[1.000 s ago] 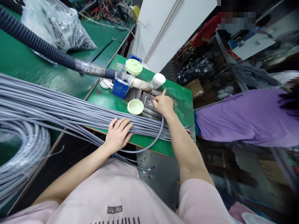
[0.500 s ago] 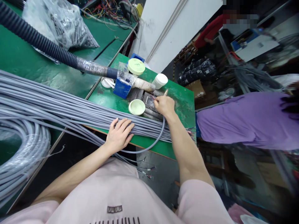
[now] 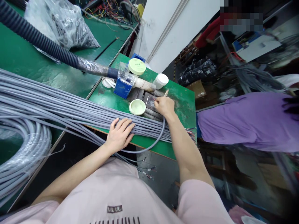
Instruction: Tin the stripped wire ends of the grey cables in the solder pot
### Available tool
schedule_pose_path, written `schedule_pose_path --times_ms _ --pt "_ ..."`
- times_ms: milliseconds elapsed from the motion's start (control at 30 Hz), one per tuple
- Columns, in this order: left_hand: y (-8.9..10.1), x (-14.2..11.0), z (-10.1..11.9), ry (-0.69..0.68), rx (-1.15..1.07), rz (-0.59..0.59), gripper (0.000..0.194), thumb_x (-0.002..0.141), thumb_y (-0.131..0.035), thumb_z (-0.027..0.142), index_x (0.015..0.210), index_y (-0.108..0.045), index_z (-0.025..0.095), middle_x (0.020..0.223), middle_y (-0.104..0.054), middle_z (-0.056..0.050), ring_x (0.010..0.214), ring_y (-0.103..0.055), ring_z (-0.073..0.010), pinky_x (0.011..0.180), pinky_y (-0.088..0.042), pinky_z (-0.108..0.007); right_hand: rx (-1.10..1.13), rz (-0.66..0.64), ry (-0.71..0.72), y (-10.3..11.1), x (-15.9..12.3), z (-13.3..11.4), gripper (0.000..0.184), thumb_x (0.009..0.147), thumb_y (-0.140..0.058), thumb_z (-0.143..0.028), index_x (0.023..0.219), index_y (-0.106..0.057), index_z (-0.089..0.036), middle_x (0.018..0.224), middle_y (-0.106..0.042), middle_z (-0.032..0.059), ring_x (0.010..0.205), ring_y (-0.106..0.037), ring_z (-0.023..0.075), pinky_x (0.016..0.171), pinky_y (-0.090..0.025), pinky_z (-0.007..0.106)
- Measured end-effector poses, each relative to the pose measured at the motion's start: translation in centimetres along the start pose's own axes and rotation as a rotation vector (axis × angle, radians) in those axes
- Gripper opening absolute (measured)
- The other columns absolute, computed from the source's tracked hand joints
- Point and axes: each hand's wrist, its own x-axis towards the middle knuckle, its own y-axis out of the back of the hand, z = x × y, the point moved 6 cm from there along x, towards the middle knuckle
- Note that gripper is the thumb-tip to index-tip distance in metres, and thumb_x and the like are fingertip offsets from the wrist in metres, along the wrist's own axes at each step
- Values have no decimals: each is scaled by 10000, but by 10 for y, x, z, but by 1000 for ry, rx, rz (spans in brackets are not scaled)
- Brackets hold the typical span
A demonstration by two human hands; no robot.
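A smooth green tabletop (image 3: 183,102) carries a thick bundle of long, round grey cables (image 3: 70,103), lying slantwise along its near edge. Across the far side runs a ribbed black plastic hose (image 3: 53,49), ending in a stained pale nozzle (image 3: 143,84). The left hand (image 3: 119,134) rests palm down on the bundle, fingers slightly spread, gripping nothing visible. The right hand (image 3: 165,105) is closed around one grey cable (image 3: 157,143), whose length loops down toward the left forearm; its end is just above a small rectangular tray (image 3: 150,101). Near that tray stand an open-topped blue box (image 3: 122,88), a white cylindrical tub (image 3: 161,81) and a shallow pale-green round dish (image 3: 137,107). Thin wires (image 3: 154,99) protrude at the right fingertips.
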Motion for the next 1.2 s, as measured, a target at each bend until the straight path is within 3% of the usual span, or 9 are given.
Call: schedule_pose_path --times_ms 133,367,533,667,767,867,967,1100,1200 --pt "0 0 0 2 -3 3 375 914 -518 333 1248 -579 172 1301 -610 -102 1233 -519 -263 1106 -208 -453 355 146 -21 21 -23 12 239 793 -550 -287 729 -731 -145 666 -692 78 663 -606 205 589 -352 281" --pt "5 -2 -3 18 -163 98 377 873 -589 303 1231 -592 187 1253 -631 -110 1203 -537 -265 1105 -229 -472 1308 266 -126 36 -117 -1 238 731 -652 -327 558 -624 -166 445 -497 -43 425 -402 87 453 -308 225" --pt "17 -9 -4 211 -730 311 273 815 -680 244 1083 -672 196 1008 -682 -78 959 -613 -189 904 -455 -361 1589 183 -159 24 -163 -43 267 751 -666 -330 544 -602 -175 458 -499 -44 416 -393 72 436 -321 214" --pt "-4 -12 8 554 -1352 211 275 767 -735 314 1008 -702 187 869 -688 -44 793 -635 -144 759 -508 -276 1658 135 -142 19 -180 -67 297 765 -659 -333 526 -573 -179 464 -484 -45 430 -394 71 437 -313 214" --pt "-11 -12 18 669 -1559 224 237 730 -766 341 901 -719 186 804 -661 -16 702 -612 -116 685 -507 -245 1686 113 -121 19 -186 -78 304 765 -652 -315 510 -558 -179 451 -473 -49 427 -386 69 446 -313 218" --pt "-3 -10 16 636 -1496 344 120 741 -761 289 806 -725 195 818 -629 -7 746 -603 -106 700 -494 -225 1749 83 -118 15 -191 -84 290 787 -640 -303 535 -570 -178 450 -473 -54 422 -397 63 460 -325 217" --pt "14 -10 10 559 -1287 447 38 780 -726 239 798 -731 206 800 -625 -11 784 -600 -111 725 -486 -231 1881 -15 -82 6 -198 -90 105 805 -630 -291 822 -677 -198 527 -540 -58 419 -432 66 450 -331 214" --pt "38 -7 20 263 -1010 486 88 750 -738 167 807 -744 233 738 -633 -2 734 -604 -115 702 -489 -253 2124 -82 -93 0 -207 -96 281 802 -632 -281 1078 -625 -228 579 -564 -64 413 -438 69 435 -334 212" --pt "32 -9 20 353 -1112 441 121 744 -752 214 862 -734 231 790 -653 -6 721 -613 -112 695 -495 -253 2210 -75 -121 1 -209 -100 362 794 -639 -282 1146 -569 -238 568 -556 -71 419 -440 76 438 -342 210"
